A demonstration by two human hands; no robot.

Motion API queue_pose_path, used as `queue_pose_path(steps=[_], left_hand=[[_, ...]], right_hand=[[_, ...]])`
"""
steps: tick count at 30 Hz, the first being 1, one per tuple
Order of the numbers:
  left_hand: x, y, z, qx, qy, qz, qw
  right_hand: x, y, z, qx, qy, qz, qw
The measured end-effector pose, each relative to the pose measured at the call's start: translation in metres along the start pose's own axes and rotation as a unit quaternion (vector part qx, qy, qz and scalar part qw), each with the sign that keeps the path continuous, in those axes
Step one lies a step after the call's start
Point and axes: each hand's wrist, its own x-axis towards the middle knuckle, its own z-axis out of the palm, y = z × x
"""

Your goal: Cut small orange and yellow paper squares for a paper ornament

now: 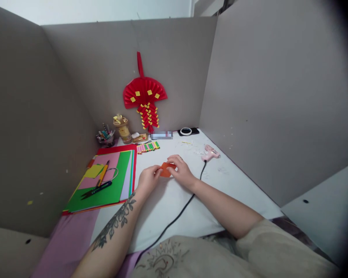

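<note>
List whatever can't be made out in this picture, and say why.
Orange paper: its side edges, head view, covered by the fingers of the left hand and right hand.
Black cord: its lower end, head view, hidden by the shirt.
Lilac sheet: most of it, head view, under the green sheet.
Strip by the wall: any markings, head view, blurred.
Pen holder: its exact contents, head view, too small.

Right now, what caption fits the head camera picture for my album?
A bare left hand and bare right hand hold an orange paper piece below a red pleated paper fan.
</note>
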Motion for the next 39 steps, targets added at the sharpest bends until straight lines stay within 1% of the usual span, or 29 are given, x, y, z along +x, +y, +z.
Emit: queue_pose_path(steps=[2, 5, 7, 10, 12, 15, 20, 26, 30, 32, 34, 35, 36, 37, 38, 39], left_hand=[[0.000, 0.000, 0.001, -0.023, -0.016, -0.015, 0.999], [0.001, 0.001, 0.003, -0.107, -0.038, -0.065, 0.991], [0.002, 0.003, 0.004, -0.176, -0.043, -0.099, 0.978], [0.002, 0.009, 0.003, -0.262, -0.048, -0.135, 0.954], [0.003, 0.011, 0.003, -0.298, -0.058, -0.158, 0.939], [0.003, 0.010, 0.004, -0.311, -0.068, -0.181, 0.931], [0.003, 0.004, 0.006, -0.300, -0.059, -0.183, 0.935], [0.003, 0.002, 0.005, -0.283, -0.059, -0.187, 0.939], [0.003, 0.001, 0.005, -0.273, -0.049, -0.169, 0.946], [0.003, 0.001, 0.005, -0.272, -0.044, -0.160, 0.948], [0.004, 0.002, 0.003, -0.264, -0.038, -0.157, 0.951], [0.004, 0.003, 0.002, -0.253, -0.033, -0.155, 0.954], [0.004, 0.004, 0.001, -0.234, -0.026, -0.152, 0.960], [0.004, 0.005, 0.000, -0.206, -0.019, -0.144, 0.968], [0.004, 0.006, -0.001, -0.169, -0.012, -0.132, 0.977], [0.003, 0.007, -0.002, -0.126, -0.007, -0.113, 0.985]], right_hand=[[-0.001, -0.001, 0.001, 0.010, -0.001, 0.025, 1.000], [-0.001, 0.002, 0.003, 0.070, -0.006, 0.117, 0.991], [-0.001, 0.005, 0.005, 0.134, 0.005, 0.189, 0.973], [0.002, 0.011, 0.009, 0.223, 0.064, 0.259, 0.938], [0.003, 0.014, 0.011, 0.273, 0.096, 0.280, 0.915], [0.004, 0.017, 0.012, 0.321, 0.109, 0.297, 0.893], [0.004, 0.016, 0.011, 0.351, 0.098, 0.304, 0.880], [0.004, 0.013, 0.011, 0.352, 0.077, 0.301, 0.883], [0.004, 0.016, 0.009, 0.343, 0.061, 0.315, 0.883], [0.003, 0.018, 0.008, 0.342, 0.047, 0.323, 0.881], [0.003, 0.019, 0.007, 0.334, 0.020, 0.327, 0.884], [0.002, 0.019, 0.006, 0.319, 0.006, 0.324, 0.891], [0.002, 0.018, 0.005, 0.291, -0.002, 0.316, 0.903], [0.001, 0.017, 0.004, 0.249, -0.004, 0.296, 0.922], [0.001, 0.015, 0.003, 0.195, -0.003, 0.261, 0.945], [0.000, 0.012, 0.003, 0.135, -0.004, 0.212, 0.968]])
